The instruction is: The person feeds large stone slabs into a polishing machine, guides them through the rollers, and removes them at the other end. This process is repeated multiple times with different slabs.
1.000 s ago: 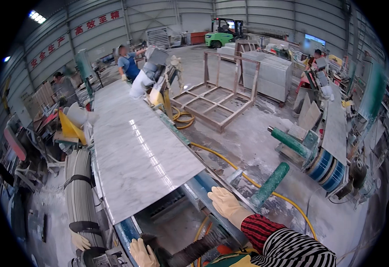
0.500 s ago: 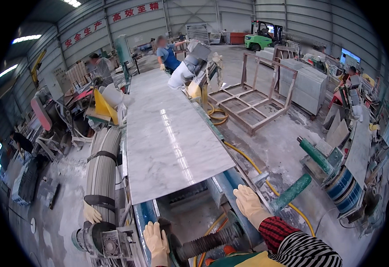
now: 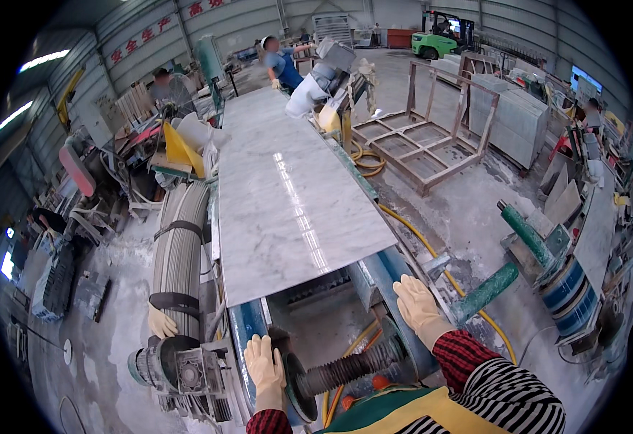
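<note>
My left hand [image 3: 265, 370], in a cream rubber glove, lies with fingers stretched out on the left blue rail [image 3: 247, 318] of a machine frame. Opposite it, my right hand [image 3: 419, 309], gloved the same way, rests flat on the right blue rail [image 3: 389, 266]. Neither hand holds anything. Beyond my fingertips a long polished slab of white-grey marble [image 3: 287, 210] lies flat on the frame, and both hands are apart from its near edge. Between the rails, close to my body, runs a dark ribbed roller or shaft [image 3: 349, 369].
A motor [image 3: 190, 372] and a strapped bundle of grey strips [image 3: 179, 246], with a loose-looking glove [image 3: 162, 322] on it, stand left. Green posts [image 3: 486, 293] jut out right, near a yellow hose [image 3: 418, 230]. A co-worker [image 3: 282, 66] stands by the slab's far end. Beyond are a rusty rack [image 3: 421, 148] and green forklift [image 3: 439, 40].
The whole view has shifted, so the scene sits higher and slightly farther right. Both hands stay on the rails, and the slab shows no clear movement against the frame.
</note>
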### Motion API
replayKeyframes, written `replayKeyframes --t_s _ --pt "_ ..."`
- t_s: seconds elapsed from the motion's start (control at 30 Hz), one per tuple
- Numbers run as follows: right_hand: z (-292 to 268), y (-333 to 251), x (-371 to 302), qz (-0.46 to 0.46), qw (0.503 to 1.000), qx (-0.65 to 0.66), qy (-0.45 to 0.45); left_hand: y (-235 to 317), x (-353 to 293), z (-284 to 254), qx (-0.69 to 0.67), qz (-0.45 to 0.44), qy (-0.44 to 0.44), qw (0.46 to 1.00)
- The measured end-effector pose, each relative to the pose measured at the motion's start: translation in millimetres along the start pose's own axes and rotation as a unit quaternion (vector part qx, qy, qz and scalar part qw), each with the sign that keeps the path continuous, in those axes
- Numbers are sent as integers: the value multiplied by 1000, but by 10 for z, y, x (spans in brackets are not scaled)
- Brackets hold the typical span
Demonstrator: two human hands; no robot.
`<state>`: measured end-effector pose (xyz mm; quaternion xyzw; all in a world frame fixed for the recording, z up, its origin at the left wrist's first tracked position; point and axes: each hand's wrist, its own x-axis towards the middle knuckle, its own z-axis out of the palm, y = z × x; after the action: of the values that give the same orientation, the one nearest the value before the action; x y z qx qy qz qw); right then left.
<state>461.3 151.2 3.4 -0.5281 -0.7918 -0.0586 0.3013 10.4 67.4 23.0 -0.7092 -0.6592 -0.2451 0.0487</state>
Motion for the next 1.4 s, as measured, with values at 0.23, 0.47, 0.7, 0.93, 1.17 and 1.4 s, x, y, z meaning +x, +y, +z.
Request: replayKeyframes --t_s 0.23,0.47,0.7,0.93,1.17,1.4 --pt "-90 -81 79 -22 999 6 48 4 -86 15 13 -34 -25 999" --pt "-213 -130 132 -19 999 -4 39 -38 -104 41 16 5 -17 1000" --pt "-257 -130 128 -13 1000 22 -11 -110 -278 46 7 -26 -26 999" --pt "-344 -171 103 -17 999 26 41 50 -239 -46 -7 -32 -27 999" --pt "-392 -277 -88 6 1000 15 -10 217 -146 -190 -20 -43 -25 999" --pt "-386 -223 78 3 1000 17 -16 41 -331 -28 11 -44 -7 999"
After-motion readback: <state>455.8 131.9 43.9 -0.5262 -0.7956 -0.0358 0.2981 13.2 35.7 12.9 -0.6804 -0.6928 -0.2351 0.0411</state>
